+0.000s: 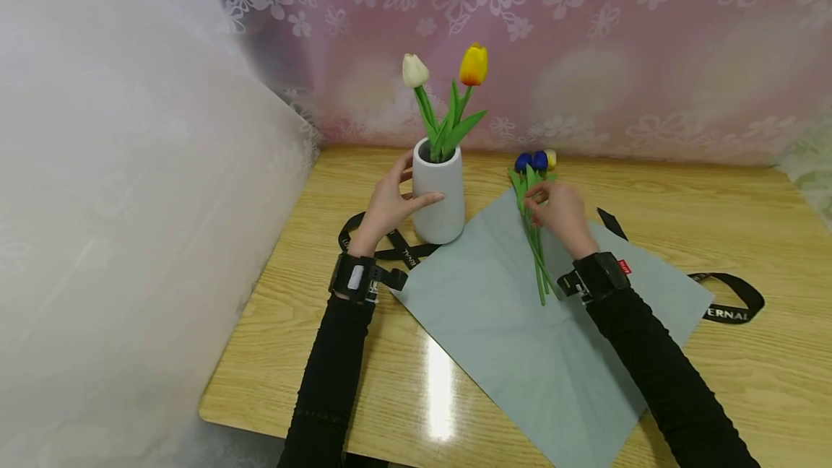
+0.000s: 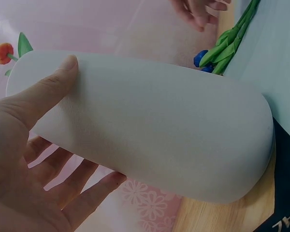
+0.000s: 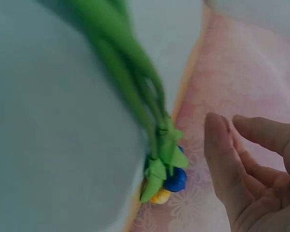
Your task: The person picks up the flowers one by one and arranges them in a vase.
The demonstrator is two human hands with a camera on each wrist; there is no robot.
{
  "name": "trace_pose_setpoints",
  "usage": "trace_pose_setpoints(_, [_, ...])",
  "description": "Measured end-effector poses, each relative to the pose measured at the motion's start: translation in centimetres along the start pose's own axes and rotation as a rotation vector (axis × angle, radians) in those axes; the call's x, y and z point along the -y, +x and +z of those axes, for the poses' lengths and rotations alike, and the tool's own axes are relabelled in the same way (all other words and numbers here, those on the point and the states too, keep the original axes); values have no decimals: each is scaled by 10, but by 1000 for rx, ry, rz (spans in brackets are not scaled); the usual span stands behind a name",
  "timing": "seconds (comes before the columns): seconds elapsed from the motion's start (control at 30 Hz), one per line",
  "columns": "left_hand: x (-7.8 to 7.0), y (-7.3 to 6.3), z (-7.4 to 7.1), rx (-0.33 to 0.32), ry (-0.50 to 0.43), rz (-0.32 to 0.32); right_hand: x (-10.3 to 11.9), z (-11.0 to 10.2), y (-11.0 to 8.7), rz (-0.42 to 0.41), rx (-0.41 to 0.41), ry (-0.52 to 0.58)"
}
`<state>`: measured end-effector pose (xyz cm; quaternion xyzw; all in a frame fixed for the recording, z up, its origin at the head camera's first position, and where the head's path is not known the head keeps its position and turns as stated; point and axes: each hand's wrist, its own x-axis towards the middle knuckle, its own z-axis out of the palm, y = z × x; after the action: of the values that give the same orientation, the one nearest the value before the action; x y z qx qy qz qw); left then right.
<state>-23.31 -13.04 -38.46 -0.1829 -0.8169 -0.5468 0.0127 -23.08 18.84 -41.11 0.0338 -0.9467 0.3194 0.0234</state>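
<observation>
A white vase (image 1: 439, 201) stands upright at the back of the table, and my left hand (image 1: 388, 204) holds its side. In the left wrist view the thumb lies across the vase (image 2: 164, 121) and the other fingers go behind it. One white tulip (image 1: 414, 71) and one yellow-orange tulip (image 1: 474, 65) rise from its mouth. A bunch of tulips, with blue heads (image 1: 539, 160) and a pale yellow one (image 1: 551, 159), lies on a grey-green sheet (image 1: 481, 309). Over their stems hovers my right hand (image 1: 564, 215), fingers loosely bent, with nothing between thumb and fingertips in the right wrist view.
Black lettered ribbon (image 1: 398, 245) lies beside the vase's base, partly under the sheet. More black ribbon (image 1: 741, 309) curls out at the sheet's right. A pink floral curtain (image 1: 585, 92) hangs behind the wooden table (image 1: 286, 352), and white fabric (image 1: 117, 201) borders the left.
</observation>
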Motion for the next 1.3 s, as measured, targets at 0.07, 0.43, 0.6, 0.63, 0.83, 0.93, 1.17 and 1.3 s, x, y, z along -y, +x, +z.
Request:
trace_pose_setpoints(0.07, [0, 0, 0, 1, -7, 4, -3, 5, 1, 12, 25, -45])
trace_pose_setpoints(0.43, [3, 1, -1, -1, -9, 4, -5, 20, 6, -19, 63, -280])
trace_pose_setpoints(0.6, [1, 0, -1, -1, -5, 5, -4, 23, 8, -34, 71, -327])
trace_pose_setpoints(0.63, [1, 0, 0, -2, -5, 6, -4, 23, 9, -33, 77, -339])
trace_pose_setpoints(0.83, [1, 0, 0, -4, 0, 8, -2, 23, 12, -5, 127, -359])
trace_pose_setpoints(0.93, [1, 1, 0, -5, 6, 7, -2, 21, 13, 2, 147, -328])
trace_pose_setpoints(1.17, [0, 0, 1, -4, 6, 4, -9, 12, 12, 72, 228, -98])
trace_pose_setpoints(1.3, [0, 0, 1, -4, 5, 3, -11, 8, 11, 140, 258, 69])
